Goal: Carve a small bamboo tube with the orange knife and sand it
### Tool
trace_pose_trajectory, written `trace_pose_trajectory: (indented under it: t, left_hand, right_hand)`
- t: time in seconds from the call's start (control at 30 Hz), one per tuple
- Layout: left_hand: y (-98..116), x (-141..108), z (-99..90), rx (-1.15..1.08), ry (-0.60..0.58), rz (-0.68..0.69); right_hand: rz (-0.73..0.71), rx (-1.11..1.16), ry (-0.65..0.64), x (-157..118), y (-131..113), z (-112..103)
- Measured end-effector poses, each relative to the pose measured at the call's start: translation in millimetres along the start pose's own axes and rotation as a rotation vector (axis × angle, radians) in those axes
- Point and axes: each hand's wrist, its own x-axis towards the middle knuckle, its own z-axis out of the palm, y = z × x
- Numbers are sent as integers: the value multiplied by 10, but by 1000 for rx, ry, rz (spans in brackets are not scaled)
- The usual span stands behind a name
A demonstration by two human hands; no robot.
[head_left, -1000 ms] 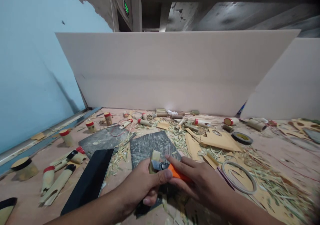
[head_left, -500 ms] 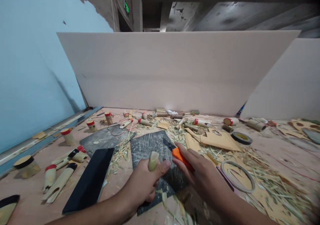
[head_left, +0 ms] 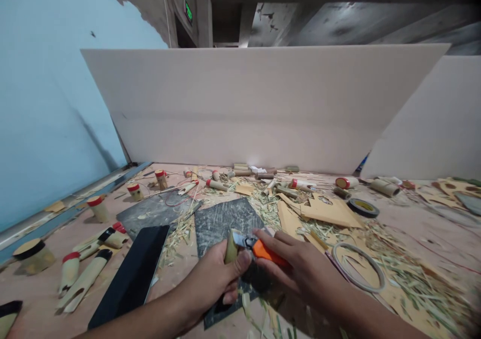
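Observation:
My left hand (head_left: 216,283) grips a short pale bamboo piece (head_left: 230,245), held upright over a scratched dark cutting mat (head_left: 220,218). My right hand (head_left: 300,271) holds an orange-handled knife (head_left: 259,249). Its short blade (head_left: 239,239) points left and rests against the top of the bamboo piece, just above my left thumb. The lower part of the bamboo is hidden inside my left fist.
A black flat slab (head_left: 133,274) lies left of the mat, with a second dark mat (head_left: 156,209) behind it. Red-capped bamboo tubes (head_left: 98,207) line the left side. Brown paper pieces (head_left: 326,211), a tape roll (head_left: 363,208), a ring (head_left: 358,266) and straw shavings lie to the right. White boards (head_left: 255,108) wall the back.
Half a second ago the knife was lifted away to the right of the bamboo. The blade has come back left and now sits against the bamboo's top. My left hand stayed roughly in place.

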Motion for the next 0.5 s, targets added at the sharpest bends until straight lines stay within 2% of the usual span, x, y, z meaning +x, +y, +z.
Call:
trace_pose_trajectory:
  t: [0.17,0.3,0.37,0.5]
  left_hand:
    - [60,-34,22,52,8,-28]
    - [78,-48,38,153,42,-68]
    - [56,-38,41,222,86,-56]
    - [1,6,43,272,178,-25]
  right_hand:
    - [-111,3,-86,-26,-5,57]
    - [-177,-78,-27,-43,0,127]
    - [-135,-80,32,-39,-22,140]
    - [85,-37,130,-10,-61,100]
